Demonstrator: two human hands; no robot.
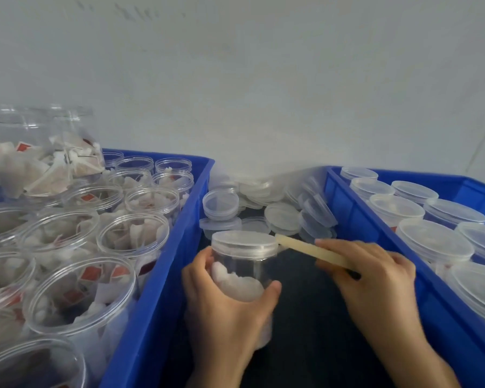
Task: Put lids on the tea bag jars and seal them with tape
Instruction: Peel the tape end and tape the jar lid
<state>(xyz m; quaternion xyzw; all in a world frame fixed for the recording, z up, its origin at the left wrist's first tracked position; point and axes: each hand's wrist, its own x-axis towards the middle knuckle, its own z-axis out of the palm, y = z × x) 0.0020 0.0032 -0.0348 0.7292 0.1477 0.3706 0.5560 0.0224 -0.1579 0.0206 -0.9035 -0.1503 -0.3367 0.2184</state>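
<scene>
My left hand [224, 298] grips a clear plastic jar [242, 266] with white tea bags inside and a translucent lid [244, 240] sitting on top. A yellowish strip of tape [305, 247] runs from the lid's right edge across to my right hand [373, 273], which holds it taut with the fingers curled over it. The rest of the tape is hidden under that hand. Both hands are over the dark surface between the two crates.
A blue crate [179, 219] on the left holds several open jars of tea bags [132, 233]. A second blue crate [356, 219] on the right holds several lidded jars [434, 242]. Loose lids [280, 214] are piled at the back between the crates, against a white wall.
</scene>
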